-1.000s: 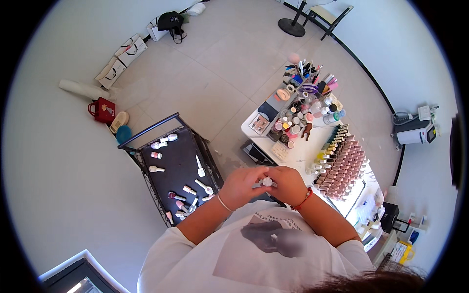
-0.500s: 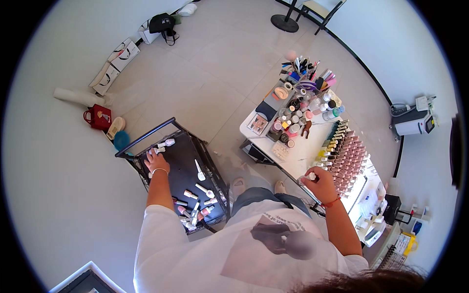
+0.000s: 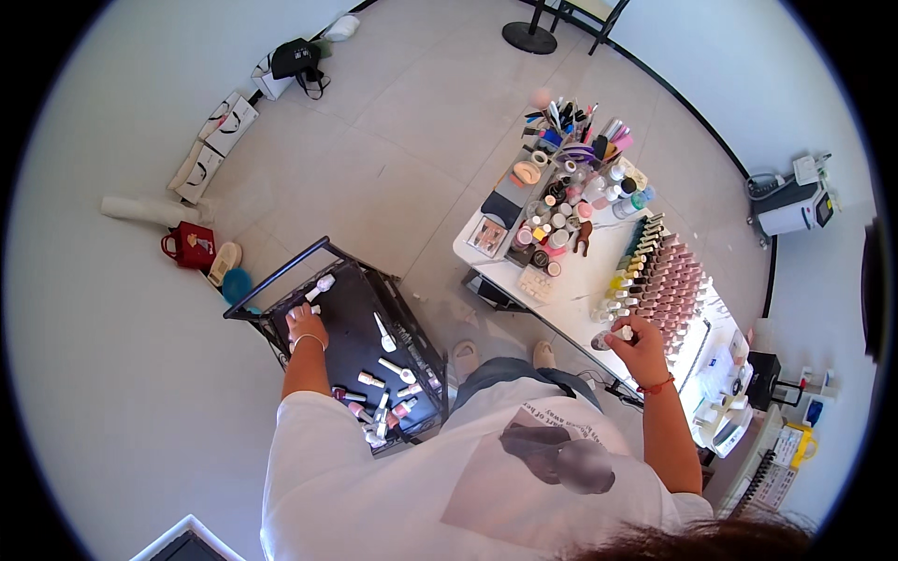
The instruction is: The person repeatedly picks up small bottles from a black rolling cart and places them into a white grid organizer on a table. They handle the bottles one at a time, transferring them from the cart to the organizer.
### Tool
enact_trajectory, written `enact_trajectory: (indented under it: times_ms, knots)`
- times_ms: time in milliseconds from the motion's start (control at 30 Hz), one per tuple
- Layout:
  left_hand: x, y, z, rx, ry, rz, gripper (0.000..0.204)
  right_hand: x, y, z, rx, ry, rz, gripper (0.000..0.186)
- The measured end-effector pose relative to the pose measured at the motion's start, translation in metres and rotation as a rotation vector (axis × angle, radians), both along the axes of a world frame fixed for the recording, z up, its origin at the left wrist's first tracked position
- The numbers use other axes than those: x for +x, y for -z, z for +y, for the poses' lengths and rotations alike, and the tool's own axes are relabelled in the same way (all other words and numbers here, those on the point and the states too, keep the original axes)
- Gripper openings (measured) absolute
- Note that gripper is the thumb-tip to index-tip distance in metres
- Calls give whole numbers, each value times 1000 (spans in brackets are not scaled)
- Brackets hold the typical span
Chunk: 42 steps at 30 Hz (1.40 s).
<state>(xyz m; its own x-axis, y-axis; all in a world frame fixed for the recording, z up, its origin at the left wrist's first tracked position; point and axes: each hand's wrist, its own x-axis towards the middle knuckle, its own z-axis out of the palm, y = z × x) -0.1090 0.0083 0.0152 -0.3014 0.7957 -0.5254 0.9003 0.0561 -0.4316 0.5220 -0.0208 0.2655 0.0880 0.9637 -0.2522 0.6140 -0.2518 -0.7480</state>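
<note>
A: The two hands are well apart. Where's the left hand [image 3: 305,324]?

B: Over the far left corner of the dark cart [image 3: 348,313], fingers bent down, with a bit of white bottle [image 3: 315,309] showing at the fingertips. I can't tell whether they grip it.

A: And the right hand [image 3: 638,343]?

B: Its thumb and fingers are pinched on a small bottle [image 3: 624,333] with a white cap, held near the front edge of the white table [image 3: 606,260].

A: What else is on the cart?

B: A pale bottle [image 3: 320,286] just beyond the left hand, a long-necked white bottle [image 3: 384,332] toward the right side, and a loose cluster of bottles [image 3: 379,411] lying at the near end.

A: And the table?

B: Close to the right hand, rows of pink bottles [image 3: 669,290] on the right, with yellow and dark ones along their left side. Farther off stand jars [image 3: 559,222], then pens and brushes [image 3: 572,117] at the far end.

A: Farther out?

B: On the floor at left, a red bag [image 3: 192,245] and, beyond it, white paper bags [image 3: 227,124]; at right, a grey machine [image 3: 795,206]; far off, part of a chair [image 3: 610,21].
</note>
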Motion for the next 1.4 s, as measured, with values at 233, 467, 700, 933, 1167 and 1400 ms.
enact_trajectory:
  times_ms: [233,467,700,933,1167,1400]
  knots:
    - [11,-16,-11,-78,83,-86,38,22,17,-15,29,54,71,17]
    - [14,-11,-11,-217,-22,-53,47,36,25,-12,6,37,63,17]
    - [27,-1,-27,319,-299,-305,44,48,7,-8,96,112,97,16]
    - [6,29,-80,1216,-594,-752,37,103,-16,-6,324,185,208,10]
    - [119,-88,-55,1585,-718,-964,18,215,-23,-17,618,444,146,5]
    - [236,-207,-32,1694,-382,-1302,29,320,3,-43,475,465,-286,18]
